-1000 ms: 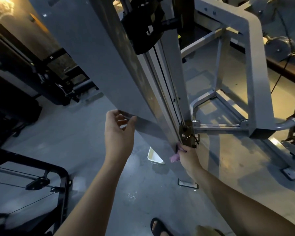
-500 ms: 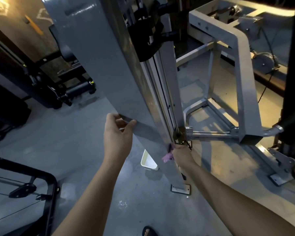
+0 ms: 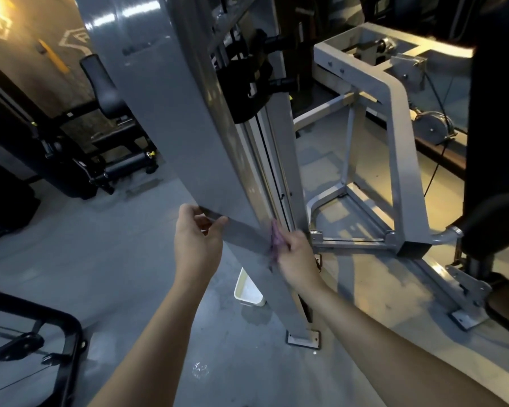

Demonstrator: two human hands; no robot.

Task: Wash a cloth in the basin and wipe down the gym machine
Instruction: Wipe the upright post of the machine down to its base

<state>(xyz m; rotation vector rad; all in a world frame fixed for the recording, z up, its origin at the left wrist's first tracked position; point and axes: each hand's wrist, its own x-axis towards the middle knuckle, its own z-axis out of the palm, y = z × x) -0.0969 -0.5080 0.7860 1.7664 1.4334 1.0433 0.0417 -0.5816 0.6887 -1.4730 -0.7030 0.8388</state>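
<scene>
We note the right hand (image 3: 296,257) and its pink cloth (image 3: 275,245) have risen along the grey upright of the gym machine (image 3: 171,113), from the black bracket up to centre frame. The fingers clamp the cloth against the upright's right edge. The left hand (image 3: 196,242) grips the panel's left edge, thumb across its face. The white basin (image 3: 247,292) sits on the floor just behind the upright, lower centre.

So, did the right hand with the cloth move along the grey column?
Yes. The right hand has slid the cloth up the column, away from its floor plate.
</scene>
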